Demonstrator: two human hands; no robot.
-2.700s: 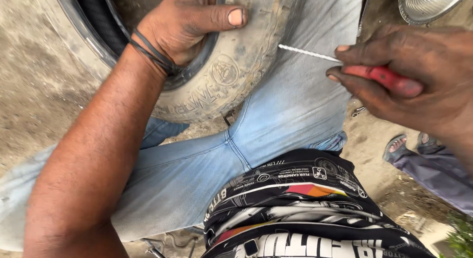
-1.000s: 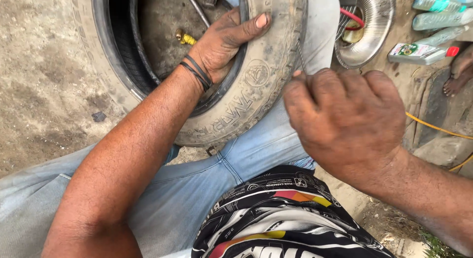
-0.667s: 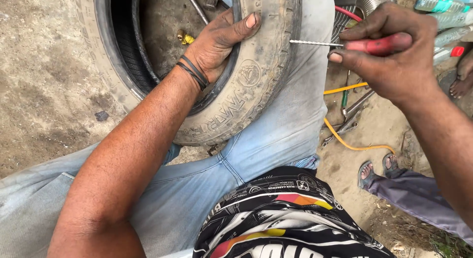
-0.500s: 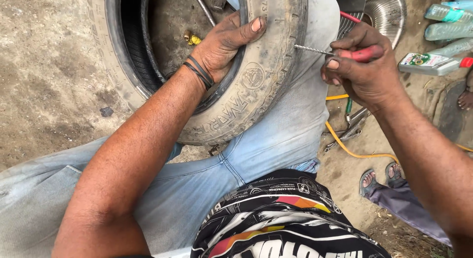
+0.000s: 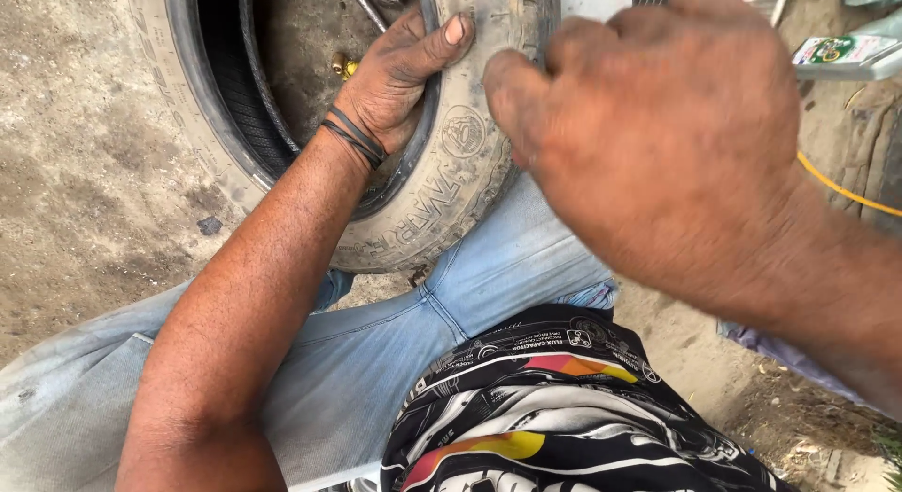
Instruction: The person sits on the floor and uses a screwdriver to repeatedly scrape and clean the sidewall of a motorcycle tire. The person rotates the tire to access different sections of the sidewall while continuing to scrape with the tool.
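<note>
Across the lap in pale blue jeans [image 5: 395, 360] leans a worn grey rubber tyre [image 5: 470, 163]; left hand [image 5: 399, 74] grips its inner rim, thumb flat on the sidewall, black bands at the wrist; right hand [image 5: 658, 125] blurs just beside the tread, fingers curled, contents impossible to tell

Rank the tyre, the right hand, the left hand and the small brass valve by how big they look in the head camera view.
1. Tyre.
2. Right hand, though it is blurred and close to the camera, which enlarges it.
3. Left hand, gripping the tyre.
4. Brass valve, by far the smallest.
</note>
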